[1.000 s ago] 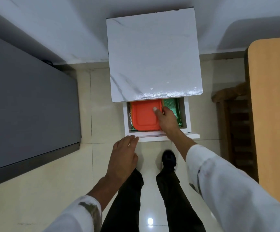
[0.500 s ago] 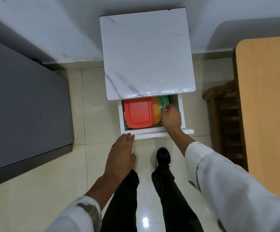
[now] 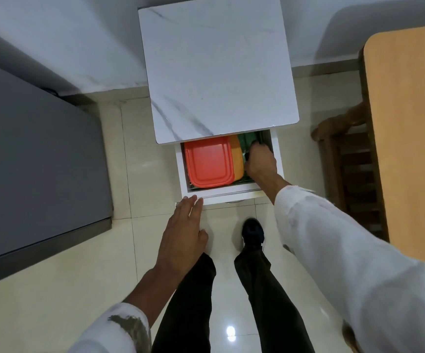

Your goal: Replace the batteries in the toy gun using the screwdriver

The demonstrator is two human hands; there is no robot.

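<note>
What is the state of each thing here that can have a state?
Drawer: pulled open.
Red box: lid on, lying in the drawer.
Orange box: partly under the red box.
Right hand: inside the drawer, fingers curled; what it holds is hidden.
Left hand: open, empty, fingertips near the drawer front.

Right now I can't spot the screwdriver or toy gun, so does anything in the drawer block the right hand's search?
Neither shows. The right hand reaches into the drawer beside the orange container, which fills the left side; the marble top hides the drawer's back.
</note>
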